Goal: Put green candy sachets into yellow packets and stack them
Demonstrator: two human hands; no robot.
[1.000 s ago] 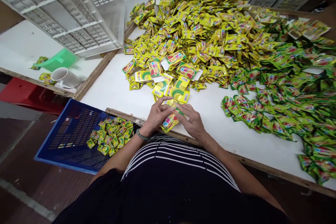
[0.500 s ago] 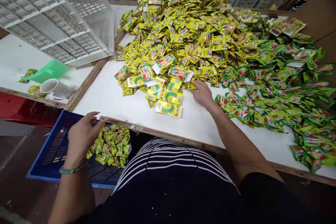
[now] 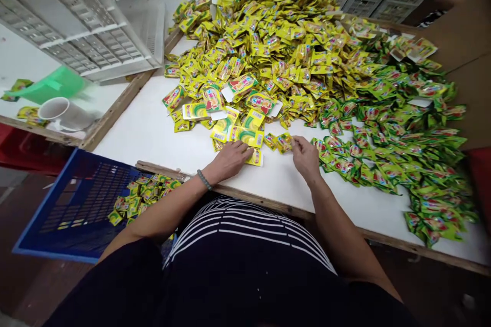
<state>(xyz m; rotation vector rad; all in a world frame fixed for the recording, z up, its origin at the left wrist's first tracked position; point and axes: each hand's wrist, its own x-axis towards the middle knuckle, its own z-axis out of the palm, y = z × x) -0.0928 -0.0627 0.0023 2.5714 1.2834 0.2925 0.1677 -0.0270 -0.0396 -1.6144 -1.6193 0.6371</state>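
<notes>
My left hand (image 3: 230, 159) lies on the white table (image 3: 153, 133) near its front edge, fingers down on a flat yellow card packet (image 3: 256, 157). My right hand (image 3: 305, 156) rests just to its right, fingertips pinching small yellow sachets (image 3: 283, 142) pulled out from the heap. A big heap of yellow sachets (image 3: 268, 36) fills the middle of the table. Larger yellow card packets (image 3: 245, 135) lie at its near edge. Green sachets (image 3: 399, 127) spread over the right side.
A blue crate (image 3: 69, 204) with several yellow sachets stands on the floor at my left. A tipped white crate (image 3: 88, 15), a green scoop (image 3: 49, 87) and a white cup (image 3: 57, 111) are on the left table. Grey crates stand behind.
My left hand has come back from over the blue crate to the table edge. My right hand has drawn toward me, pulling small yellow sachets out of the heap.
</notes>
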